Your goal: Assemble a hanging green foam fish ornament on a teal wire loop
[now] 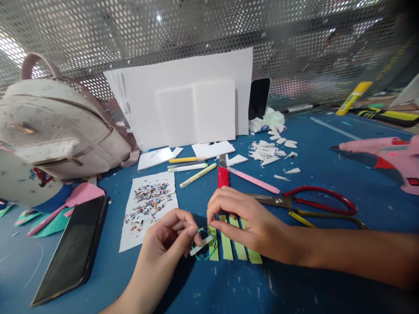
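Observation:
My left hand (173,240) is closed in a pinch on a thin green loop (215,248), possibly strung with tiny beads. A short white strip (196,250) shows at the same fingertips, across the inside of the loop. My right hand (240,216) pinches at the loop's upper end, where a fine thread seems to run between the two hands. Below and behind it, several light green strips (239,248) lie side by side on the table. Left of the hands, a white paper sheet (129,240) carries many tiny coloured bits, like beads.
Scissors (321,189), a red-handled cutter (223,176) and several pens (198,175) lie beyond the hands. A pink glue gun (382,152) is at right, a phone (70,250) at left. White boards (214,111), paper scraps (265,150) and a backpack (62,126) stand or lie farther back.

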Available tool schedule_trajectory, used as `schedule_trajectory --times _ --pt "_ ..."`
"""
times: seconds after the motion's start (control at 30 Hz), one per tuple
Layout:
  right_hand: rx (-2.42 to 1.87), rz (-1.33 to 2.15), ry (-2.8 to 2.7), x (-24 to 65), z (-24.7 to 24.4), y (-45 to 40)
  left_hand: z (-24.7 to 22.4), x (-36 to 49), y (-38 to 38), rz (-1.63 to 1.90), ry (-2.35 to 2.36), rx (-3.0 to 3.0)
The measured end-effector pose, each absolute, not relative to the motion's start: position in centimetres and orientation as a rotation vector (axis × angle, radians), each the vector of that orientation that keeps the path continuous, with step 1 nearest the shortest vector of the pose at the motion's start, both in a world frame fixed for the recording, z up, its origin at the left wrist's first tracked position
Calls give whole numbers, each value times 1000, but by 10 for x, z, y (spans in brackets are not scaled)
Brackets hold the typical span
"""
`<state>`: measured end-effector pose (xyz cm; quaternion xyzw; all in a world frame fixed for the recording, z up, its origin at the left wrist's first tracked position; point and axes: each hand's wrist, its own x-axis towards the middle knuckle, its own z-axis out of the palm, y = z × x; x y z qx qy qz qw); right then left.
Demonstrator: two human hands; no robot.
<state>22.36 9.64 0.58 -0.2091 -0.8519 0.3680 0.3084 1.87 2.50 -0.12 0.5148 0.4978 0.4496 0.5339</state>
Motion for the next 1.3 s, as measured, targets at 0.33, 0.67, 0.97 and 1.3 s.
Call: schedule_trajectory --times 0.33,0.67,0.97,1.3 --pt "-551 945 -2259 223 6 97 0 21 26 1066 1207 1205" --pt "-547 958 -2255 222 6 96 -2 20 25 1069 1196 1217" --pt "-550 964 -2265 222 5 96 2 22 25 1062 1190 1205" --pt "-561 983 -2265 222 6 95 -1 21 25 1057 1193 1214"
